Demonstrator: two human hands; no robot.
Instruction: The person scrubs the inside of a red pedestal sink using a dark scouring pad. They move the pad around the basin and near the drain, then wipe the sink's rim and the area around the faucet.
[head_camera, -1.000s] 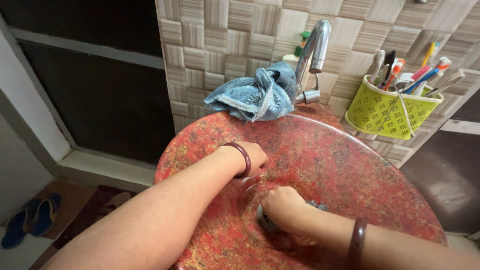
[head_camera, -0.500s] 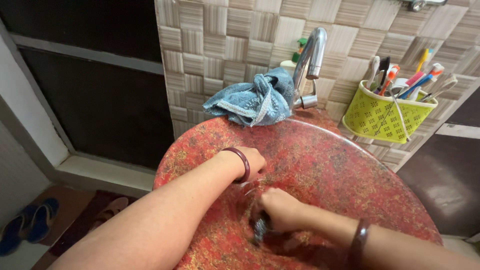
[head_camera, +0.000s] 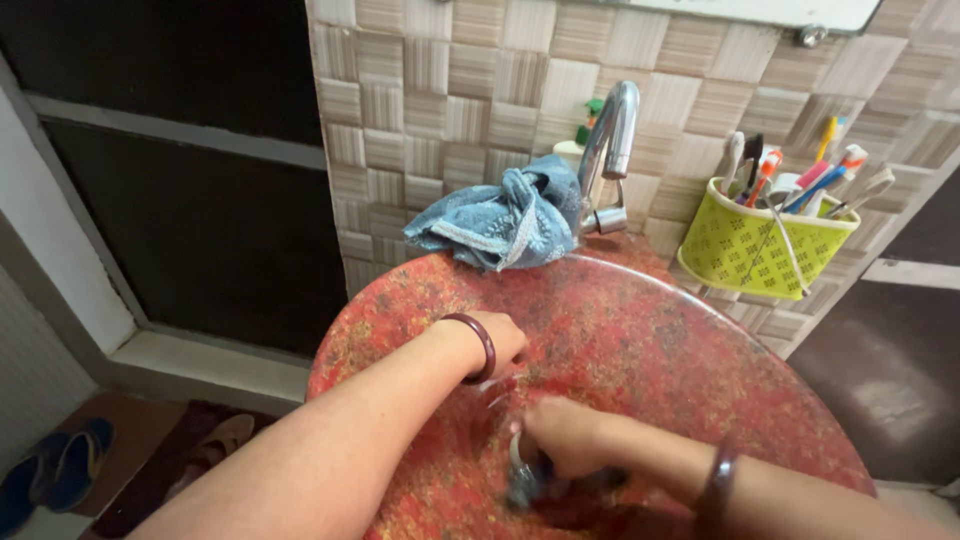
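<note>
Both my hands are down in the red speckled basin (head_camera: 640, 330). My right hand (head_camera: 570, 455) is closed around a small dark scrubber (head_camera: 522, 480) and has slid nearer the left since a second ago. My left hand (head_camera: 500, 350) rests fingers spread, blurred, on the basin as before.
</note>
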